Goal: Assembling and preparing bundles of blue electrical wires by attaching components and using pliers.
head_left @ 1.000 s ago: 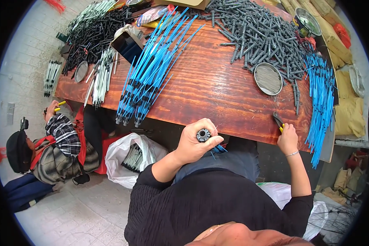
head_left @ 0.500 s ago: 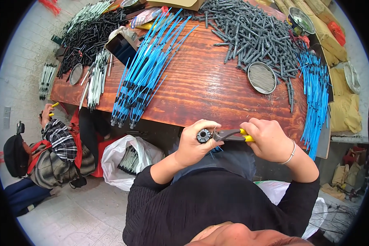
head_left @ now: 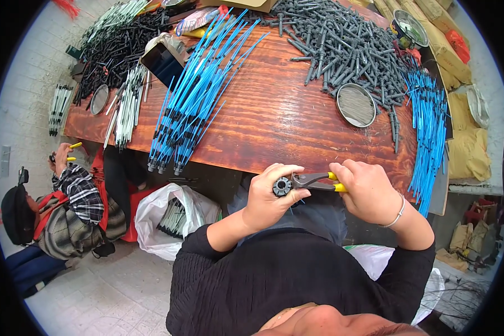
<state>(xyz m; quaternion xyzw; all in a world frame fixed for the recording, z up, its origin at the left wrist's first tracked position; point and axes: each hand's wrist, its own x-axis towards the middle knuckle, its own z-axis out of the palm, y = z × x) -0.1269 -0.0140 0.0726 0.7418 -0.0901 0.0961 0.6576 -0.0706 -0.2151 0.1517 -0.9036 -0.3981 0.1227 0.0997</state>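
My left hand (head_left: 264,193) is closed around a dark cylindrical part (head_left: 281,186), its ribbed round end facing up. A bit of blue rod shows below that hand. Yellow-handled pliers (head_left: 315,181) are gripped in my right hand (head_left: 365,190), the jaws up against the dark part by my left thumb and fingertips. Whether anything small sits between the jaws cannot be made out. Both hands are just off the near table edge. Ahead and to the left, a bundle of blue rods with black fittings (head_left: 193,101) lies on the wooden table (head_left: 269,120).
Grey plastic pieces (head_left: 353,47) heap at the back right, beside a round dish of thin pins (head_left: 356,105). More blue rods (head_left: 425,134) lie at the right edge. A phone (head_left: 163,64) leans among things at left. A co-worker (head_left: 75,201) sits left, near a white sack (head_left: 176,221).
My left hand and the dark part have shifted very slightly right, and the part has turned a little. My right hand keeps its grip on the pliers. The whole view has drifted slightly.
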